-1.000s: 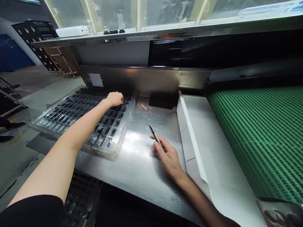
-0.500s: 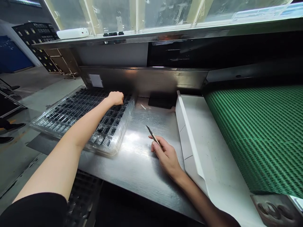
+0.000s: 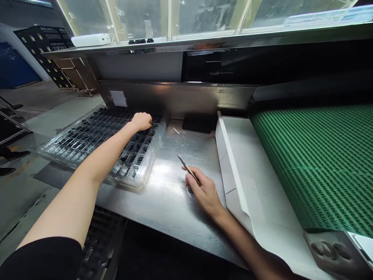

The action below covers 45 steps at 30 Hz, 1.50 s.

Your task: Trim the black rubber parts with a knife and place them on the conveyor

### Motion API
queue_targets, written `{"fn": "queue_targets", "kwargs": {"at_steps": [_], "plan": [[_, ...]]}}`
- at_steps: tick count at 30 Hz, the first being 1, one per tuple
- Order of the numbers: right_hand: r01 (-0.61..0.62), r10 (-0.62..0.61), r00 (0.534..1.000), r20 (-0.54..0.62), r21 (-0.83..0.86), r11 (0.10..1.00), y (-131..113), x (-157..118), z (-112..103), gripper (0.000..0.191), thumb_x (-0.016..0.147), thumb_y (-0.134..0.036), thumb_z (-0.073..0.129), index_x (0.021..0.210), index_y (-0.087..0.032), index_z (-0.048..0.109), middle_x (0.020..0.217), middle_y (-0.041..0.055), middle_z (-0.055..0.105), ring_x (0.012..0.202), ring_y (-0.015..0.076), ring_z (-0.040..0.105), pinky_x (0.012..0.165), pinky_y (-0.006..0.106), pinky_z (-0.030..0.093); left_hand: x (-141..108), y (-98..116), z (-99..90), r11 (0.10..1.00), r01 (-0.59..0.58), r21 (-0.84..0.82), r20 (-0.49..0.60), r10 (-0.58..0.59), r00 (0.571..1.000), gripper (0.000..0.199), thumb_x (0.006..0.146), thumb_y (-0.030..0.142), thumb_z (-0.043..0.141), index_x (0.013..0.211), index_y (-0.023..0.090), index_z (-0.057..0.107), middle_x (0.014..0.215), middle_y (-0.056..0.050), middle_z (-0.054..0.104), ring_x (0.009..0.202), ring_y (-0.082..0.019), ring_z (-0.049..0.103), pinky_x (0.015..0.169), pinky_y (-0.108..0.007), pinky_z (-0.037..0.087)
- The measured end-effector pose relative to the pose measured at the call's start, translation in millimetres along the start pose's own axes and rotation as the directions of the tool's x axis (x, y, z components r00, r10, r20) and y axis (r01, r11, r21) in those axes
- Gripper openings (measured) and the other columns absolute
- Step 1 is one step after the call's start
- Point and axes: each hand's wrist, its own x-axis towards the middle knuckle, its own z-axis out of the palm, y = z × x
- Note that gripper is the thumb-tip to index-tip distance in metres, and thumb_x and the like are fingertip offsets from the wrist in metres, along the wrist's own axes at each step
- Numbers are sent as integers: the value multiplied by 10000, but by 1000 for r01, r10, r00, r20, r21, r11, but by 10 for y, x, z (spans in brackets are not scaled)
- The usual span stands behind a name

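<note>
My left hand (image 3: 141, 121) is closed over the far right part of a clear plastic tray (image 3: 139, 181). Its fingertips point down and are hidden, so what they hold, if anything, does not show. Rows of pockets with small black parts (image 3: 116, 134) fill much of the tray. Over the steel bench (image 3: 163, 202), my right hand (image 3: 204, 188) grips a craft knife (image 3: 190, 171) between thumb and fingers, its pointed blade aimed up and to the left. A thin white strip (image 3: 176, 130) lies on the bench beyond the knife.
To the right runs a white trough (image 3: 256, 163) with a raised wall, and past it a green mesh conveyor belt (image 3: 326, 163). A dark flat pad (image 3: 196, 124) rests at the bench's back. Overhead, a metal shelf (image 3: 175, 46) carries a white device (image 3: 91, 39).
The knife and my right hand have tilted very slightly to the left. My left hand stays at the same place over the tray.
</note>
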Motion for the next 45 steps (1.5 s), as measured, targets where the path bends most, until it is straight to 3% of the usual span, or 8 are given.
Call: {"fn": "queue_targets", "kwargs": {"at_steps": [11,21,33,38,45], "plan": [[10,-10,1000,10,-26,1000,17,-4,-2,377,1142,-506,547,1307,-232,746,837,24,686,783,221,644,719,345,463,23,-138,97,996,-7,-87,-30,4,1000,310,985,404,685,1206,320,886,1260,-50,849,1199,-285,772,996,-316,562],[-3,4,1000,25,-33,999,44,-14,-10,397,1148,-516,548,1330,-227,752,852,32,694,784,218,647,687,337,465,-39,-188,156,991,-49,-128,-88,38,995,366,1020,396,606,1252,316,878,1324,-51,834,1277,-291,743,1043,-328,550],[-6,7,999,50,-25,1000,80,-24,-11,362,1161,-509,549,1305,-241,745,849,17,685,795,215,636,737,347,451,68,-299,-20,971,-71,-227,155,108,982,404,915,463,778,1295,354,866,1259,9,850,1125,-222,777,950,-241,560],[-9,11,999,49,-34,999,70,-28,-11,362,1159,-501,551,1303,-233,747,855,23,696,799,222,638,753,353,459,203,-262,-90,985,-54,-166,205,88,975,355,837,489,871,1171,372,897,1180,12,865,1079,-229,785,922,-250,566],[27,-24,999,43,-74,997,35,-21,-6,339,1150,-463,559,1296,-228,756,844,15,703,769,212,633,751,345,464,170,-102,-112,994,-111,-4,124,111,986,375,828,491,877,1153,303,897,1184,-61,859,1152,-301,774,1011,-315,558]]}}
